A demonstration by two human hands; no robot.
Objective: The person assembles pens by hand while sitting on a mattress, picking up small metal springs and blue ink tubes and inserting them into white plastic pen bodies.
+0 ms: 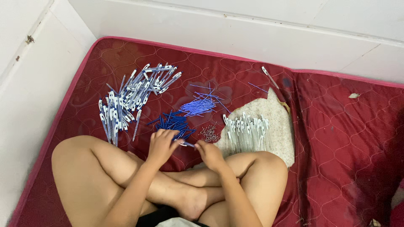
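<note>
We look down at a person sitting cross-legged on a dark red quilted mattress [336, 138] that lies against a white wall [252, 33]. The left hand [162, 145] and right hand [210, 153] meet just above the crossed legs, near the mattress's front edge, and together pinch a small pen part [187, 144] with a blue end, held level between the fingertips; both hands are curled closed around it. Just beyond the hands lies a heap of dark blue pen pieces [173, 122], and beside it a small cluster of tiny metal springs [210, 133]. Farther back, toward the wall, thin blue ink refills [200, 105] lie in a loose fan. Toward the mattress's left edge spreads a large pile of assembled white and blue pens [130, 96]. To the right of the hands, a row of white pen barrels [246, 132] rests on a worn, pale patch [277, 122] in the mattress cover.
</note>
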